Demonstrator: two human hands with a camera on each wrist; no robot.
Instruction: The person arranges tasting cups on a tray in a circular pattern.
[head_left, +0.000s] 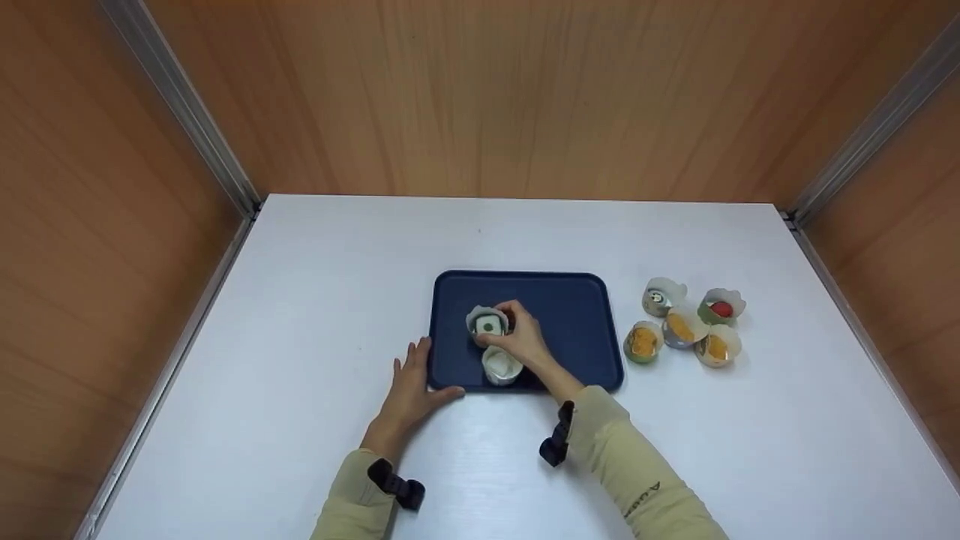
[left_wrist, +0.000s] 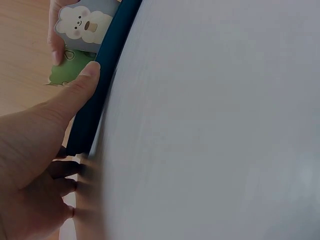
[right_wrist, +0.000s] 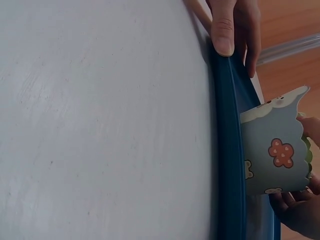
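My right hand [head_left: 523,341] grips a green paper cup [left_wrist: 74,66] between thumb and fingers over the dark blue tray [head_left: 577,322]. Inside that cup, the head view shows a white block [head_left: 488,325] with a dark green spot on top. A grey-blue paper cup [right_wrist: 277,145] with a bear print stands on the tray just in front of it, near the front edge. My left hand [head_left: 409,394] rests at the tray's front left corner. Its thumb lies on the front rim and its straight fingers reach along the left side.
Right of the tray, several paper cups stand grouped on the white table [head_left: 337,285]. Orange pieces sit in three, including the green cup [head_left: 643,342]; another cup [head_left: 721,306] holds something red. Wooden panels [head_left: 480,97] enclose the table at the back and sides.
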